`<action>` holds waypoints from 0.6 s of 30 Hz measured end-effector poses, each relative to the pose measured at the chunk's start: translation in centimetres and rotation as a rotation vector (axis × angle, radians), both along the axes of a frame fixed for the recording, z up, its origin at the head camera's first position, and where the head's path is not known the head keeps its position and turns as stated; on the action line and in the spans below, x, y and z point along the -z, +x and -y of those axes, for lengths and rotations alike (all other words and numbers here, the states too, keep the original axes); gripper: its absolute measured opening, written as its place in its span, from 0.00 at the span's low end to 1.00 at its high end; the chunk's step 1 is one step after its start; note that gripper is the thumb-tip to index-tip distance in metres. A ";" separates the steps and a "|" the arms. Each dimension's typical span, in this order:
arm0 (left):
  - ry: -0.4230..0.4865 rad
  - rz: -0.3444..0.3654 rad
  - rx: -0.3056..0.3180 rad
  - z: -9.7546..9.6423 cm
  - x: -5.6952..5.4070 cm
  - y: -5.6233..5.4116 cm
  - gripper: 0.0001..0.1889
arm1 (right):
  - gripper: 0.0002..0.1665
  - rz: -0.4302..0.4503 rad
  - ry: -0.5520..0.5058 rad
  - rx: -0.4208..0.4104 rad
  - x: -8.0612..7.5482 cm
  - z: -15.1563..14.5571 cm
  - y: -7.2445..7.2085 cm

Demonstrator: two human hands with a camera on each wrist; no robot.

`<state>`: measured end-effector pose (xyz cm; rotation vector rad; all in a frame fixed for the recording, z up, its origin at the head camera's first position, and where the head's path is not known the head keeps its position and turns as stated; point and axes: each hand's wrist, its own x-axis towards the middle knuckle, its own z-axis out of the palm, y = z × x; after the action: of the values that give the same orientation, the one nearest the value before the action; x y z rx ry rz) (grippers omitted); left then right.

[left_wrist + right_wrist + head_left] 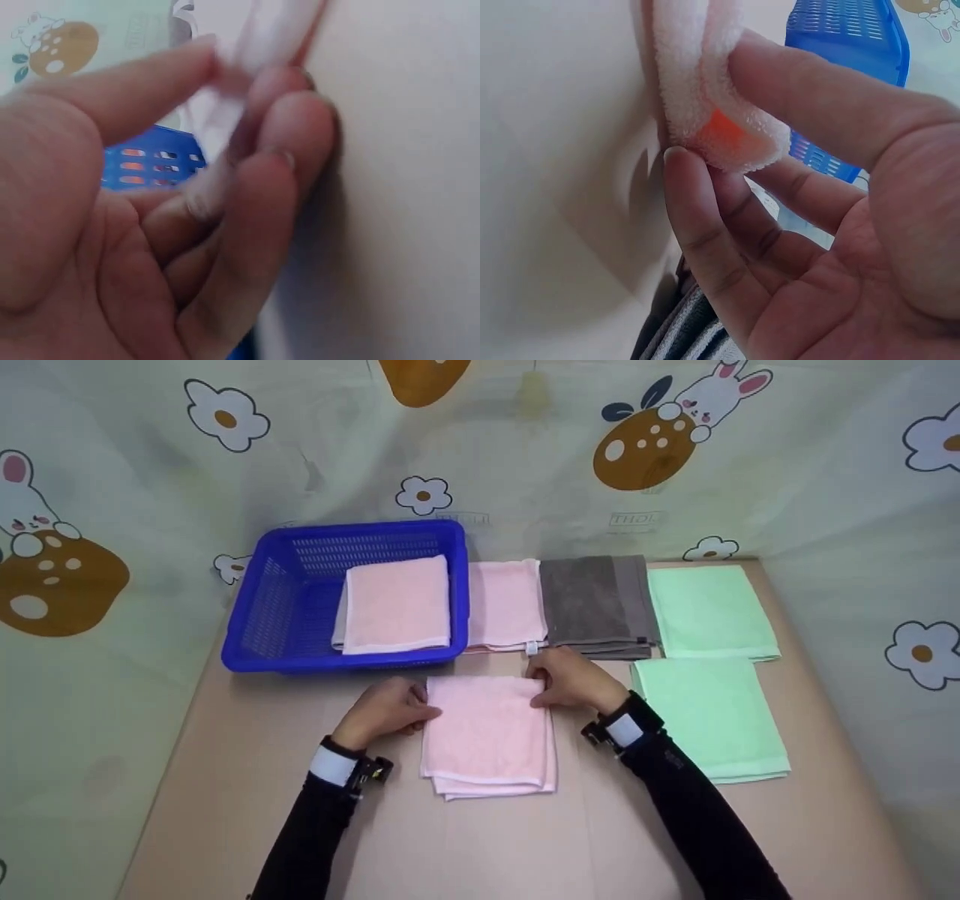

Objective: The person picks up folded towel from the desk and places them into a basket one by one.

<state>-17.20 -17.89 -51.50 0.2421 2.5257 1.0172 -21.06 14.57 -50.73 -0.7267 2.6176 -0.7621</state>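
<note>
A folded pink towel (486, 731) lies on the table in front of the blue basket, its layers slightly offset at the near edge. My left hand (386, 709) pinches its far left corner between thumb and fingers; the left wrist view shows this cloth (274, 34) blurred. At the far right corner, my right hand (574, 679) pinches the towel's folded edge. In the right wrist view the thumb presses on the thick fold (705, 90), with fingertips beneath it.
Behind the left hand stands a blue basket (255, 615) with a folded pink towel (397, 607) over a greyish one. To its right lie another pink towel (506, 604), a grey-brown towel (589, 600) and two green towels (712, 611). A patterned curtain (510, 450) encloses the table.
</note>
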 end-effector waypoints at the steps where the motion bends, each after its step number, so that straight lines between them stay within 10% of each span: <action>1: -0.029 -0.026 -0.021 -0.1 -0.1 0.0 0.17 | 0.18 0.003 0.002 0.000 0.0 0.0 0.0; 6: -0.098 -0.120 -0.088 -0.4 -0.1 -0.3 0.22 | 0.18 0.004 0.004 0.002 -0.1 0.0 -0.1; 13: 0.036 0.001 -0.130 -0.2 0.7 -0.5 0.21 | 0.18 0.003 0.004 0.002 -0.2 0.1 -0.1; 18: 0.023 -0.064 -0.075 -0.1 0.8 -0.6 0.14 | 0.18 0.009 -0.004 0.003 -0.1 0.1 -0.1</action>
<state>-17.76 -17.76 -52.25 0.1908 2.5993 1.0840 -21.11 14.49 -50.63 -0.7198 2.6106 -0.7704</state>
